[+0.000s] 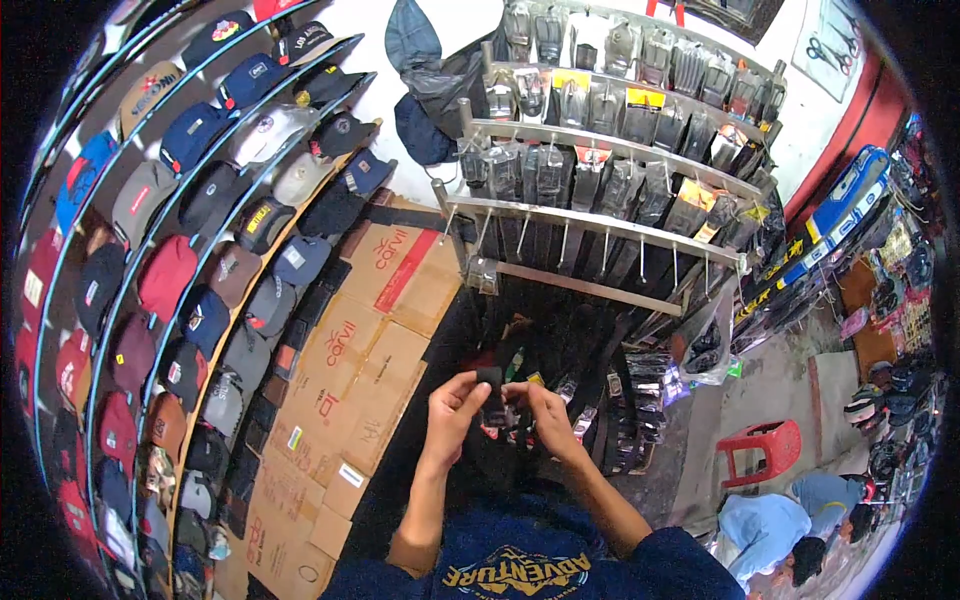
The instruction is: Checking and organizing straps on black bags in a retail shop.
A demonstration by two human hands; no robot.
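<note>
My left hand pinches the end of a black strap, which looks like a belt, between thumb and fingers. Close beside it on the right, my right hand has its fingertips drawn together on a dark part at the strap's edge. Both hands are held in front of my chest. The lower run of the strap blends into the dark area below, so its length and any buckle cannot be made out.
A metal rack ahead holds several rows of plastic-sleeved belts; its front hooks jut out. Caps fill curved shelves at left, above flattened cardboard boxes. At right stand a red plastic stool and two crouching people.
</note>
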